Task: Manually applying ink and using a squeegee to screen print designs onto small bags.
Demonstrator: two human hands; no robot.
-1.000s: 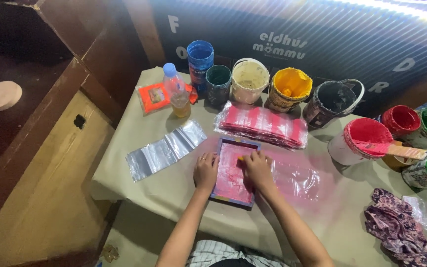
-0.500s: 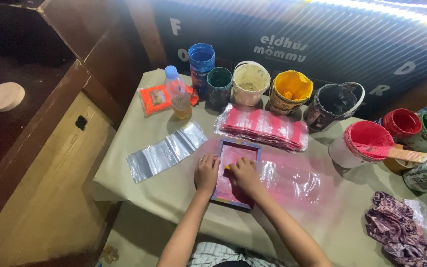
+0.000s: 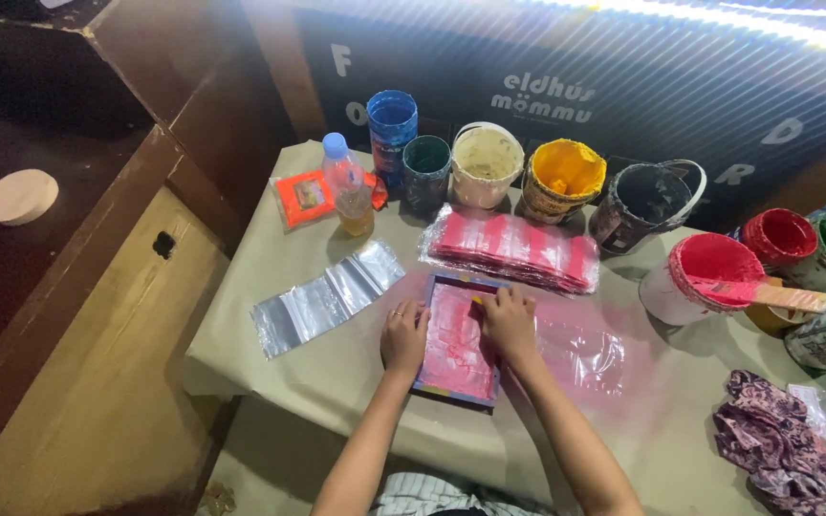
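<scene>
A small framed printing screen (image 3: pixel 458 368) smeared with pink ink lies flat on the paper-covered table (image 3: pixel 270 373). My left hand (image 3: pixel 403 336) rests on its left edge, fingers spread, a ring on one finger. My right hand (image 3: pixel 510 323) presses palm-down on the screen's upper right part. A clear plastic sheet stained pink (image 3: pixel 580 352) lies just right of the screen. A stack of pink-printed plastic bags (image 3: pixel 513 250) sits behind the screen.
Clear plastic bags (image 3: pixel 325 298) lie to the left. Paint buckets line the back: blue (image 3: pixel 393 124), dark green (image 3: pixel 426 168), cream (image 3: pixel 487 162), yellow (image 3: pixel 564 177), black (image 3: pixel 646 204), red (image 3: pixel 700 272) with a squeegee (image 3: pixel 760 294). A bottle (image 3: pixel 348 186) and a stained rag (image 3: pixel 782 449) are also here.
My right hand has slid up the screen from its lower middle toward the upper right. The left hand stays on the left edge.
</scene>
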